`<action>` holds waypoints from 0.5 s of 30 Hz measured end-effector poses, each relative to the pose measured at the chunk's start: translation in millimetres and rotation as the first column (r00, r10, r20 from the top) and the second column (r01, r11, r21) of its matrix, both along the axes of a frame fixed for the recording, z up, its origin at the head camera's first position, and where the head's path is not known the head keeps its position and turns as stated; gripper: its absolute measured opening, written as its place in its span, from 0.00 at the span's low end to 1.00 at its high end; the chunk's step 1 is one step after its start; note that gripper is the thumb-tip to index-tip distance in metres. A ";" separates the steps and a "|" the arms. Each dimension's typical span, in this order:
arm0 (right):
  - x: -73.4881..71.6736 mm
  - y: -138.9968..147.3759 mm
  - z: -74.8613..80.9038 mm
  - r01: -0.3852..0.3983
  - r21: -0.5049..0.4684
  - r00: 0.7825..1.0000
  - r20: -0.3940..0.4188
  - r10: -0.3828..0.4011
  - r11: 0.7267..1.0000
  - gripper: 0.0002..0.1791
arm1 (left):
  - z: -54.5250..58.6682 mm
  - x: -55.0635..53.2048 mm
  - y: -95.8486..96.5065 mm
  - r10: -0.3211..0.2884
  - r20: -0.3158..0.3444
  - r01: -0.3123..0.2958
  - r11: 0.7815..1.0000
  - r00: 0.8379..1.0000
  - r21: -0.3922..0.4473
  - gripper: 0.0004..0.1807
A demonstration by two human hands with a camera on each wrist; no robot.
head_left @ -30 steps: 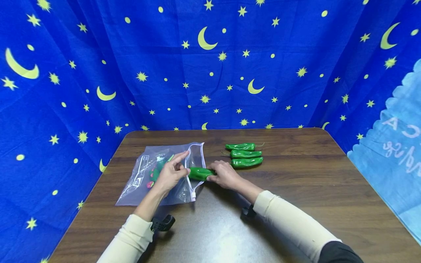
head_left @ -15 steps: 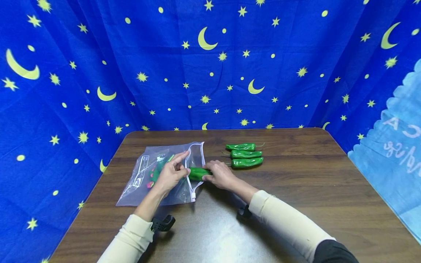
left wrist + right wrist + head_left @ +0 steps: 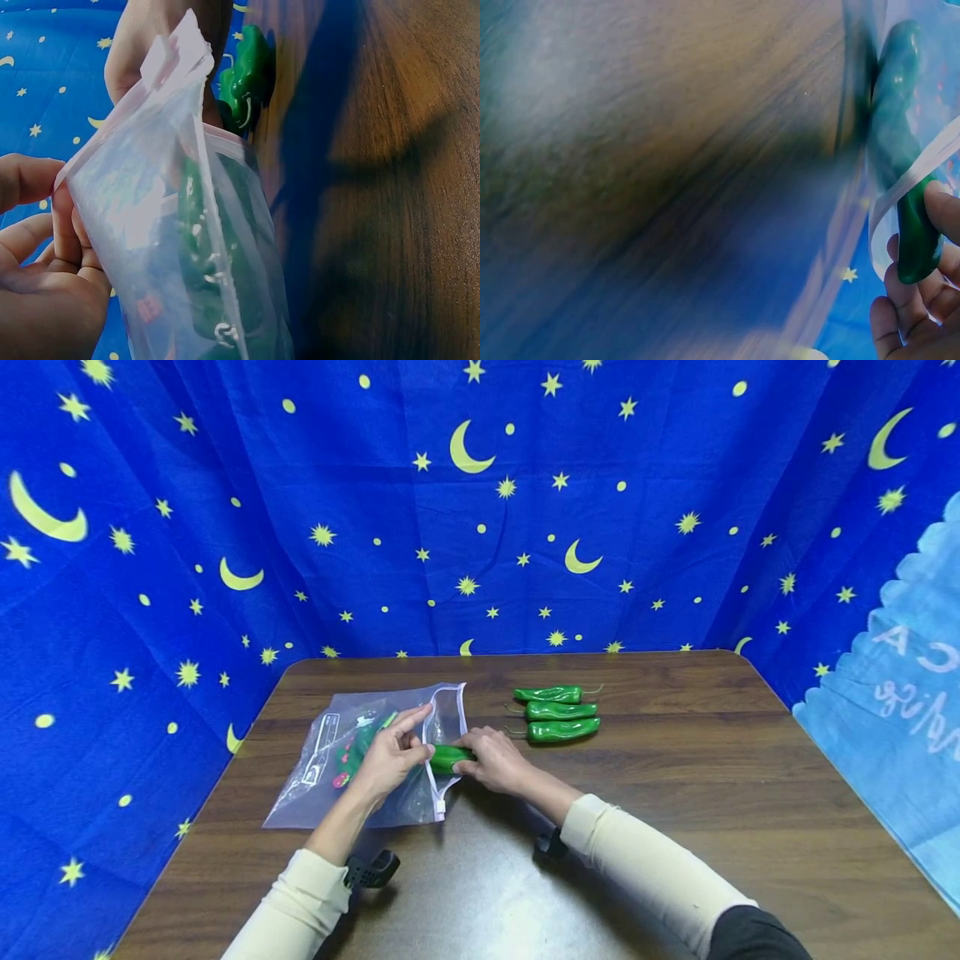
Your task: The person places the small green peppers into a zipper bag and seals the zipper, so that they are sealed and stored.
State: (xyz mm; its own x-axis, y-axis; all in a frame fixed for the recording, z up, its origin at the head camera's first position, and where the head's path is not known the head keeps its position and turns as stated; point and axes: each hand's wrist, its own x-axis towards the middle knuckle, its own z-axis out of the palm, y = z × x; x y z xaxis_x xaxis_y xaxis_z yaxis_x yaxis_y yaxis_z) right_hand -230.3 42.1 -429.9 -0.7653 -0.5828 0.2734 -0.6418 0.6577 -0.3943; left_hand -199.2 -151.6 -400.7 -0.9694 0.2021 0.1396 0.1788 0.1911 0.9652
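Cream-coloured knit-like sleeves (image 3: 652, 868) come in from the near edge, the right one turning black where it is cut off, and a black wrist strap (image 3: 372, 869) stands out by the left cuff. The table (image 3: 675, 785) is dark brown with a streaky wood grain and a glossy patch of light.

The left hand (image 3: 386, 760) pinches the pale zip rim of a thin, clear plastic bag (image 3: 405, 802), drawing its mouth apart. The right hand (image 3: 497, 758) has its grip closed on a smooth, shiny green pepper (image 3: 444, 757) — one end in the fingers, the rest through the mouth. A white slider (image 3: 440, 806) sits at the rim's near corner.

Inside the bag lie green shapes and pink-red bits (image 3: 341, 779), partly covered by the left hand and misted by the crinkled film; in the right wrist view the green beyond the rim may be one pepper or two overlapping.

Farther back, three tapered, glossy peppers (image 3: 561, 711) lie side by side with thin curling stems. Behind rises a blue curtain (image 3: 480, 527) with yellow moons and stars — at right, a scalloped light-blue cloth (image 3: 900, 710), its lettering cut off.
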 end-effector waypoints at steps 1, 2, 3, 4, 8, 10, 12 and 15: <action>0.1 -0.8 -0.1 -0.001 0.005 1.000 0.001 0.001 1.000 0.17 | 0.2 0.2 0.1 -0.002 0.000 0.002 1.000 1.000 -0.001 0.36; 0.2 -1.5 -0.3 0.000 0.012 1.000 0.000 0.000 1.000 0.17 | 0.3 0.2 0.1 -0.001 0.003 0.001 1.000 1.000 -0.001 0.36; 0.2 -2.3 -0.4 0.001 0.017 1.000 0.000 -0.001 1.000 0.17 | 0.2 0.3 0.1 -0.003 0.004 0.003 1.000 1.000 -0.002 0.36; 0.1 -3.0 -0.8 0.001 0.020 1.000 -0.002 -0.001 1.000 0.17 | 0.2 0.2 0.1 -0.001 0.006 0.001 1.000 1.000 -0.004 0.36; -0.8 -5.4 -2.2 0.000 0.029 1.000 -0.014 0.000 1.000 0.17 | 0.2 0.5 0.3 0.002 0.010 -0.002 1.000 1.000 -0.009 0.36; -1.2 -6.2 -2.6 0.001 0.033 1.000 -0.016 0.000 0.999 0.17 | 0.1 0.4 0.3 0.004 0.008 -0.004 1.000 1.000 -0.013 0.36; -1.4 -6.7 -3.1 0.001 0.035 1.000 -0.015 0.000 0.999 0.17 | 0.1 0.6 0.2 0.004 0.009 -0.004 1.000 1.000 -0.013 0.36; -1.8 -6.5 -4.5 0.005 0.033 1.000 -0.013 -0.005 0.999 0.17 | 0.8 0.7 -0.1 0.009 0.008 -0.009 1.000 1.000 -0.012 0.36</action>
State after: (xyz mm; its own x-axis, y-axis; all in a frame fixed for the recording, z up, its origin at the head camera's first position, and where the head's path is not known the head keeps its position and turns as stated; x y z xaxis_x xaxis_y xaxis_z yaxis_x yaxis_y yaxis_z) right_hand -232.1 35.6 -434.4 -0.7648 -0.5876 0.2642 -0.6432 0.6735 -0.3642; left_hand -198.5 -151.7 -399.9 -0.9722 0.1953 0.1291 0.1691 0.2045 0.9641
